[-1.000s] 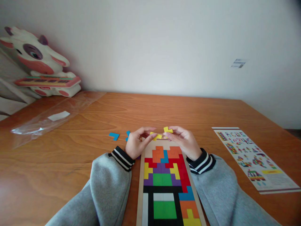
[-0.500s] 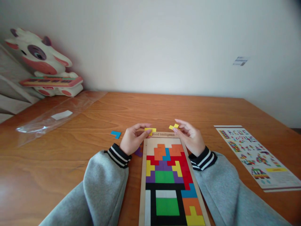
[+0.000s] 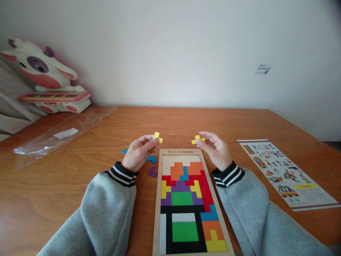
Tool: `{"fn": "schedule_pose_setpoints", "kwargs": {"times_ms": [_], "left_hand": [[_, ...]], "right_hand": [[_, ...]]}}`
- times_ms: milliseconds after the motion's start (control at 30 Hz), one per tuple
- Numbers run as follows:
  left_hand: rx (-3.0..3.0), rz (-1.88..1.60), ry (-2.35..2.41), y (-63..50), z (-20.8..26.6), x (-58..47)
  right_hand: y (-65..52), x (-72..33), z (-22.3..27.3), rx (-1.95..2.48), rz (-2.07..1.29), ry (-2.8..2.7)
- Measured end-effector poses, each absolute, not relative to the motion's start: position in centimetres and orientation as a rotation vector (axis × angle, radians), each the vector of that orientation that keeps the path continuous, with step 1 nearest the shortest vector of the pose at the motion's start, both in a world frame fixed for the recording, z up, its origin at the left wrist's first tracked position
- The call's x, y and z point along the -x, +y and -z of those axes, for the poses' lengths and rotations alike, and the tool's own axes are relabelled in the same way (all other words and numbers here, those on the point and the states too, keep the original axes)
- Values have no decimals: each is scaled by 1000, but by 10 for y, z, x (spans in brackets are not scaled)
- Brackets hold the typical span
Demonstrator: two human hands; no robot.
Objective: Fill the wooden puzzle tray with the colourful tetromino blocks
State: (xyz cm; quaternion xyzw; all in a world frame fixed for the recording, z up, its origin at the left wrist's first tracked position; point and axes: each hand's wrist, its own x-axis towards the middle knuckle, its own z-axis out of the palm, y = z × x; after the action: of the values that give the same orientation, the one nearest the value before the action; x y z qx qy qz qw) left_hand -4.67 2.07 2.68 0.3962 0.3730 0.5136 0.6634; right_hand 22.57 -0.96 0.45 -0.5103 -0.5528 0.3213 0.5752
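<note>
Pinched in my left hand (image 3: 137, 152) is a yellow T-shaped puzzle piece (image 3: 157, 134), held up just beyond the board's far left corner. My right hand (image 3: 217, 150) grips another yellow T-shaped puzzle piece (image 3: 194, 142) between thumb and fingers, near the far right corner. Between my forearms lies the wooden puzzle board (image 3: 156, 213), filled with coloured pieces except for a bare strip at its far end. Beside my left hand are blue pieces (image 3: 151, 159), one partly hidden by the hand, and a purple piece (image 3: 152, 171).
A printed pattern sheet (image 3: 289, 172) lies at the right. On the left are a clear plastic bag (image 3: 39, 142) and a cow-shaped toy keyboard (image 3: 53, 96). A pale wall (image 3: 170, 53) rises behind the table (image 3: 66, 199).
My left hand has moved left, away from the board's far edge, and its yellow piece is turned upright. The right-hand piece has rotated too. More of the loose blue and purple pieces shows.
</note>
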Motion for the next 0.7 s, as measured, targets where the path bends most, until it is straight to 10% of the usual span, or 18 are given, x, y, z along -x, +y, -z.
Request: {"fn": "schedule_pose_setpoints", "kwargs": {"times_ms": [700], "left_hand": [[-1108,-1023,930,28,-22,57]], "right_hand": [[2,-269,-3,1417,-828,-1338]]}}
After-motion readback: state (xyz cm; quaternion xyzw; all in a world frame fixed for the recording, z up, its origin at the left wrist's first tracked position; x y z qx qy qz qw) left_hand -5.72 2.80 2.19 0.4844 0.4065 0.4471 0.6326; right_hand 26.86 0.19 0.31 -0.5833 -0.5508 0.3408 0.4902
